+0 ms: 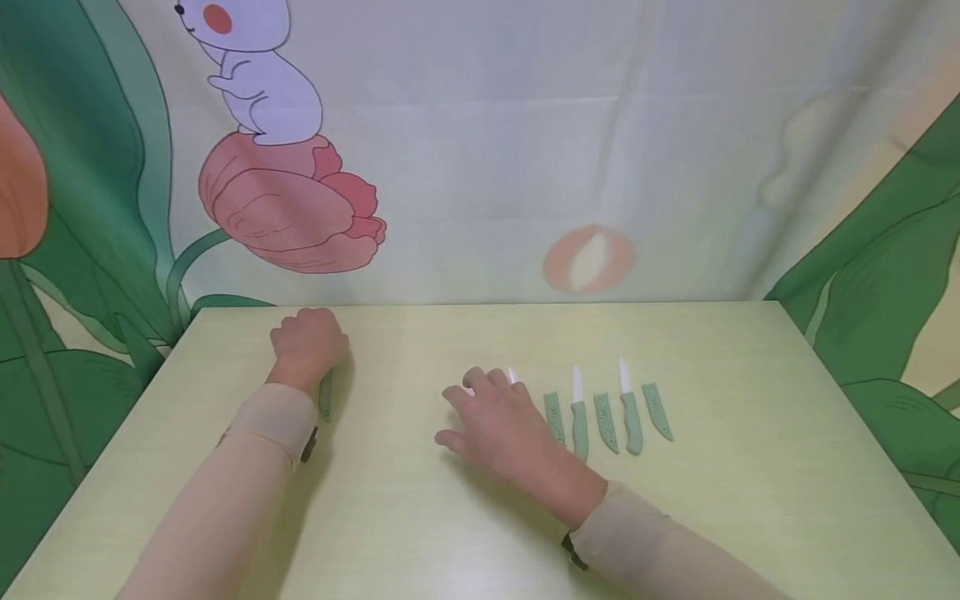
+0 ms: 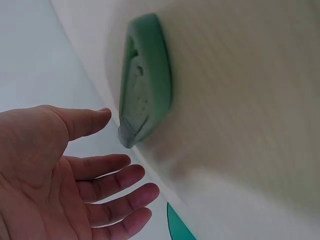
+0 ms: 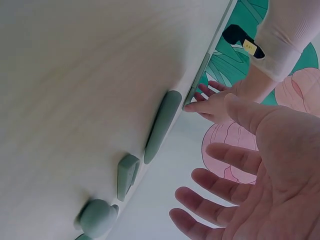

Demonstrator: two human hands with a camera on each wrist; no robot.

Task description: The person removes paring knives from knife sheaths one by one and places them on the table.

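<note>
My left hand [image 1: 309,346] is at the far left of the table, over a slim green knife sheath [image 1: 326,396] that shows below the wrist. In the left wrist view its fingers are spread and relaxed, apart from the green sheath [image 2: 145,80]. My right hand [image 1: 502,425] hovers palm down near the table's middle, fingers loosely bent and holding nothing. It partly hides a white knife blade [image 1: 512,376]. In the right wrist view, a green knife handle [image 3: 164,127] and a small sheath [image 3: 128,176] lie beyond its open fingers.
To the right lie two white-bladed knives with green handles [image 1: 580,425] [image 1: 632,423], blades pointing away. Green sheaths [image 1: 554,415] [image 1: 606,423] [image 1: 657,412] alternate with them. A printed curtain [image 1: 465,167] hangs behind the table's back edge.
</note>
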